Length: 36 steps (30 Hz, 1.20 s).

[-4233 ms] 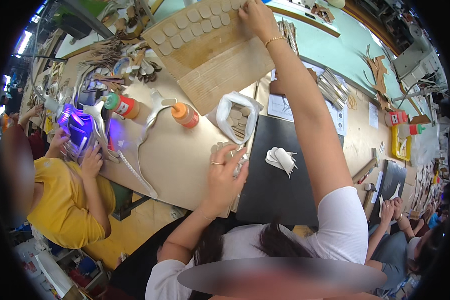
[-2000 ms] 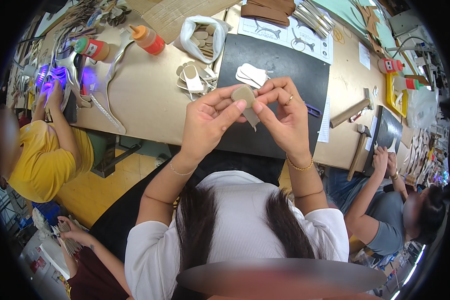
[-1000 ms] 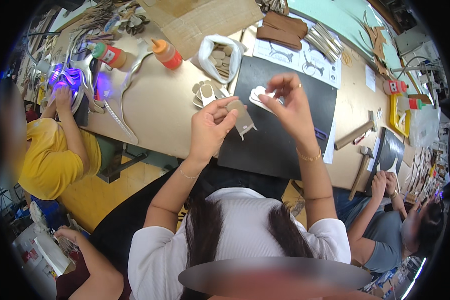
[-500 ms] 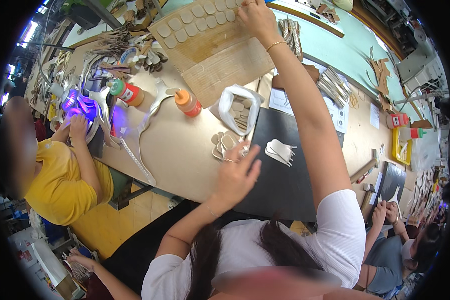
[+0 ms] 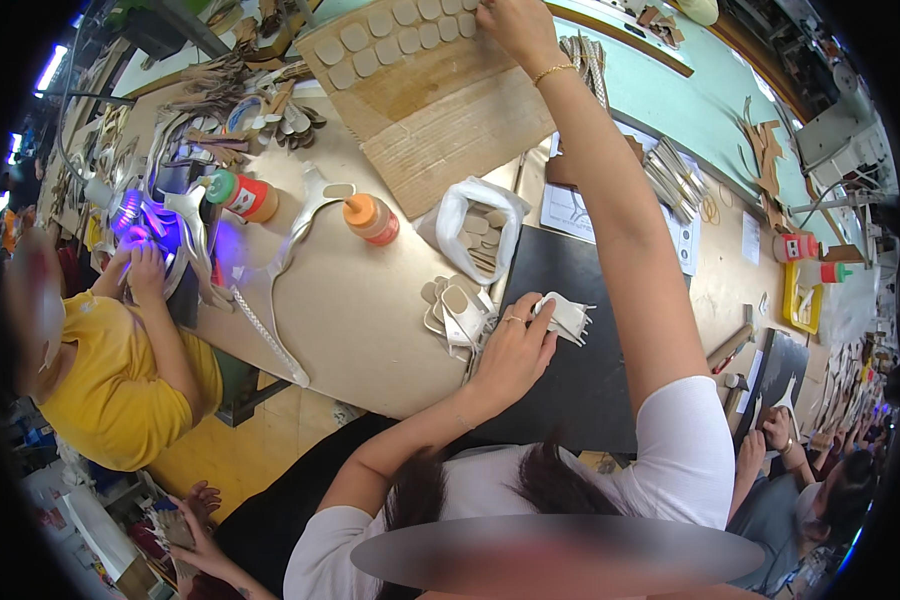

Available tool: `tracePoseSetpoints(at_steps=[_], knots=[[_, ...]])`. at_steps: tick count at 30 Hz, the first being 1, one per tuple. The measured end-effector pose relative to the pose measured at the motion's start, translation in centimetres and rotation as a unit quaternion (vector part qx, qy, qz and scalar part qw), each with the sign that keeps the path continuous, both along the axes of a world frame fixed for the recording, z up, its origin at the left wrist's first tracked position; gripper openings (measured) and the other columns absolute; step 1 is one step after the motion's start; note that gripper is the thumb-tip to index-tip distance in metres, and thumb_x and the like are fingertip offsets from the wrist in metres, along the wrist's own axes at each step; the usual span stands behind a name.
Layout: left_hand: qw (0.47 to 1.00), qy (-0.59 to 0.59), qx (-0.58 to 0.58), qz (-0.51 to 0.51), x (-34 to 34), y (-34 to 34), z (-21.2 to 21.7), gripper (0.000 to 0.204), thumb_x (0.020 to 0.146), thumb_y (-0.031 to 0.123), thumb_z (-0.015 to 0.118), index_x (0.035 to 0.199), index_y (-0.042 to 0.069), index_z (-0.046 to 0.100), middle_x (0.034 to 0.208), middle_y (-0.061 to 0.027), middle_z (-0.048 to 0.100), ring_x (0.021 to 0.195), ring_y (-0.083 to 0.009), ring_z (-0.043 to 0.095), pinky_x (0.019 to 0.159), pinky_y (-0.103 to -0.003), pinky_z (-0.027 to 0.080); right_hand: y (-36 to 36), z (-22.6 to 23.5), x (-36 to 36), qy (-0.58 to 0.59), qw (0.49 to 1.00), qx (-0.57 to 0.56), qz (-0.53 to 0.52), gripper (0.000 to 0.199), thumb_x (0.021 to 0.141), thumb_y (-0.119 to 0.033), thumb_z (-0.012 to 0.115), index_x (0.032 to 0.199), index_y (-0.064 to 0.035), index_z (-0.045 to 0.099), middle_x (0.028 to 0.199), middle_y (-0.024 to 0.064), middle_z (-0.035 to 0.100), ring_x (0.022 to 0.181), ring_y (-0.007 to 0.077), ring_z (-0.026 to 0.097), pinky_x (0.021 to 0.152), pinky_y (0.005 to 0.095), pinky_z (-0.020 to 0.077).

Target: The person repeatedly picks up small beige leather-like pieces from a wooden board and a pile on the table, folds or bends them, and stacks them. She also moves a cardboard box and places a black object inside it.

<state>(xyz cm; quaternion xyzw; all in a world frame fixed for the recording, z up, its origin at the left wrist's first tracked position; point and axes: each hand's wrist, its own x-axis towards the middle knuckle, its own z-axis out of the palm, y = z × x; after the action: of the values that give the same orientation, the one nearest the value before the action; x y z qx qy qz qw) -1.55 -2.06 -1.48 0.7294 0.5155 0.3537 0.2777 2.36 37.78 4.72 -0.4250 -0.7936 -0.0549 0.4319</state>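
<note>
My left hand (image 5: pixel 515 355) is at the near-left end of a small stack of white leather pieces with narrow strips at one end (image 5: pixel 567 318). Its fingertips close on the stack's edge, over a black mat (image 5: pixel 580 390). My right hand (image 5: pixel 518 32) reaches far across to the upper corner of a cardboard sheet (image 5: pixel 450 140). Its fingers are pinched together beside rows of rounded beige patches (image 5: pixel 407 40); what they hold, if anything, is hidden. Left of my left hand lies a loose pile of white and beige leather pieces (image 5: pixel 457 310).
Beyond the pile stands a white plastic bag (image 5: pixel 450 225) of oval pieces. Orange-capped (image 5: pixel 372 222) and green-capped (image 5: pixel 245 195) bottles stand to its left. A person in yellow (image 5: pixel 120 380) works under a violet lamp (image 5: pixel 127 208); another person (image 5: pixel 800 500) works at right.
My left hand has moved right from beside the loose pile to the white stack, and its spread fingers have closed there. My right hand stays at the cardboard's far corner.
</note>
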Motion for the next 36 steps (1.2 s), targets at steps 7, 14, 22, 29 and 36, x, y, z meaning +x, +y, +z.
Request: tracePoseSetpoints(at_steps=[7, 14, 22, 29, 36], knots=[[0.999, 0.031, -0.011, 0.009, 0.6, 0.7, -0.1, 0.051, 0.079, 0.009, 0.073, 0.123, -0.009, 0.052, 0.110, -0.0198, 0.050, 0.091, -0.0323, 0.053, 0.081, -0.040, 0.047, 1.8, -0.7, 0.0, -0.153, 0.975, 0.160, -0.017, 0.016, 0.083, -0.012, 0.053, 0.085, 0.0017, 0.062, 0.095, 0.0203, 0.061, 0.087, 0.0354, 0.062, 0.072, 0.0433, 0.0524], [0.999, 0.034, -0.018, 0.013, 1.1, 1.2, -0.6, 0.045, 0.076, 0.008, 0.075, 0.114, -0.008, 0.057, 0.104, -0.0190, 0.050, 0.095, -0.0350, 0.053, 0.083, -0.041, 0.045, 4.0, -2.5, -0.1, 0.004, 0.996, 0.088, 0.022, 0.013, 0.084, -0.009, 0.055, 0.087, 0.0028, 0.059, 0.091, 0.0233, 0.059, 0.090, 0.0385, 0.058, 0.073, 0.0432, 0.0499], [0.998, 0.025, -0.017, 0.047, 1.6, 1.5, -0.3, 0.045, 0.075, 0.012, 0.076, 0.113, -0.005, 0.059, 0.104, -0.0173, 0.052, 0.095, -0.0345, 0.053, 0.083, -0.041, 0.045, -2.2, -0.8, 1.3, 0.270, 0.961, -0.053, 0.038, 0.019, 0.084, -0.015, 0.061, 0.088, 0.0033, 0.058, 0.089, 0.0227, 0.058, 0.081, 0.0390, 0.058, 0.068, 0.0427, 0.0488], [0.998, 0.026, 0.032, 0.042, 2.5, 1.7, -0.4, 0.033, 0.074, 0.009, 0.075, 0.104, 0.003, 0.062, 0.102, -0.0137, 0.055, 0.096, -0.0325, 0.052, 0.085, -0.044, 0.043, -22.1, -0.5, 10.1, 0.219, 0.905, -0.305, 0.200, 0.020, 0.093, -0.022, 0.063, 0.098, -0.0030, 0.065, 0.102, 0.0078, 0.060, 0.085, 0.0128, 0.059, 0.074, 0.0273, 0.0487], [0.834, -0.466, -0.297, -0.003, 1.4, 0.3, 1.4, 0.020, 0.090, 0.002, 0.064, 0.109, -0.003, 0.059, 0.103, -0.0079, 0.065, 0.093, -0.0131, 0.064, 0.079, -0.025, 0.052, -36.7, 0.2, 16.6, 0.222, 0.840, -0.440, 0.226, 0.010, 0.092, -0.014, 0.062, 0.091, -0.0033, 0.062, 0.118, 0.0085, 0.055, 0.108, 0.0152, 0.051, 0.092, 0.0302, 0.0426]])
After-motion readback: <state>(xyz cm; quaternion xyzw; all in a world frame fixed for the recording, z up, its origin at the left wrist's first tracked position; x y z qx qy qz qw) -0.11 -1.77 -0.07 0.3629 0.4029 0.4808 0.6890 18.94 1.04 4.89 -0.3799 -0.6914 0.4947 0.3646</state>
